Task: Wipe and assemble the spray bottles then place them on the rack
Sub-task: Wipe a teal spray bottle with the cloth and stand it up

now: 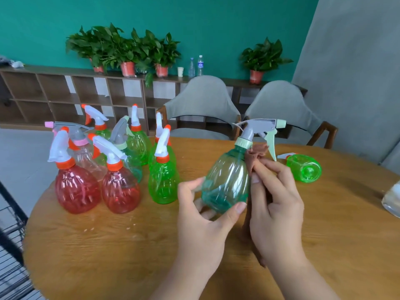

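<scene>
A teal spray bottle (227, 176) with a grey and pale green trigger head is held tilted above the round wooden table (129, 252). My left hand (201, 215) grips its base from below. My right hand (275, 198) holds a brown cloth (256, 153) pressed against the bottle's right side. Several assembled bottles stand at the left: two red ones (76, 187), a green one (163, 180), a clear one (85, 156) and others behind. A green bottle (305, 167) lies on its side at the right.
A black wire rack (10, 245) shows at the left edge. Two grey chairs (203, 102) stand behind the table. A clear object (392, 198) sits at the table's right edge. A wooden shelf unit (71, 94) with potted plants lines the green wall.
</scene>
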